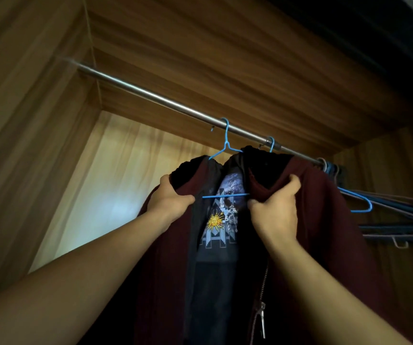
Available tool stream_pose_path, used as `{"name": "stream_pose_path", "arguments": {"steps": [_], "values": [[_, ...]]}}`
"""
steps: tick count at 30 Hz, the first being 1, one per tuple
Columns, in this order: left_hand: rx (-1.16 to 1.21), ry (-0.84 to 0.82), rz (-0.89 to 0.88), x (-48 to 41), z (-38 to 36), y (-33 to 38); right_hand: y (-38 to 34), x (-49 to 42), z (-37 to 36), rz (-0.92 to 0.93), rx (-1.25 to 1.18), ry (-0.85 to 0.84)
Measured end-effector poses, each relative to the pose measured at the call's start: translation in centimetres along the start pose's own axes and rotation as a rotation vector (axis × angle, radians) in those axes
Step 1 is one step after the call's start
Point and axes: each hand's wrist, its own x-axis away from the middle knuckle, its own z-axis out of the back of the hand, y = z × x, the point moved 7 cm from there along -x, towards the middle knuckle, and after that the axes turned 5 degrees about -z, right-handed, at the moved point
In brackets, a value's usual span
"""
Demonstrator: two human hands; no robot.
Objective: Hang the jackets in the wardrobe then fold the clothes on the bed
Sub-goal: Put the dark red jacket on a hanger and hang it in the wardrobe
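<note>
The maroon jacket (324, 220) runs off the bottom edge and covers the arms of the blue hanger (225, 196). Only a strip of the printed shirt (219, 220) shows in its open front. The rail (150, 95) blurs at upper left; empty hangers (404, 230) hide its right end.

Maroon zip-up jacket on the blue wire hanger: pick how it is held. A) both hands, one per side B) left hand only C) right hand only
A: the left hand and the right hand each grip one front edge of the maroon zip-up jacket near its collar.
</note>
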Motion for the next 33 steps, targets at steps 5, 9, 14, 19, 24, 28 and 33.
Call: {"name": "stream_pose_path", "arguments": {"steps": [5, 9, 14, 19, 24, 28, 33], "values": [[0.051, 0.052, -0.048, -0.6, 0.8, 0.5, -2.9, -3.6, 0.5, 0.154, 0.346, 0.003], [0.106, 0.050, -0.096, -0.9, 0.2, 1.4, -5.0, -4.4, 0.1, 0.357, 0.465, 0.004], [0.127, 0.057, -0.144, -1.3, -0.9, 3.5, -5.3, -4.4, -1.5, 0.335, 0.142, -0.124], [0.106, 0.036, -0.279, -0.7, -2.2, 6.9, -6.1, -4.3, -3.7, 0.307, -0.173, -0.221], [0.034, -0.022, -0.348, 0.8, -3.3, 7.3, -5.5, -2.4, -5.8, 0.315, -0.307, -0.259], [0.001, -0.010, -0.351, 1.7, -3.1, 4.7, -2.8, -0.2, -6.8, 0.298, -0.322, -0.292], [0.058, 0.048, -0.339, 1.5, -0.8, 1.7, 1.0, 0.2, -5.5, 0.247, -0.281, -0.255]]}}
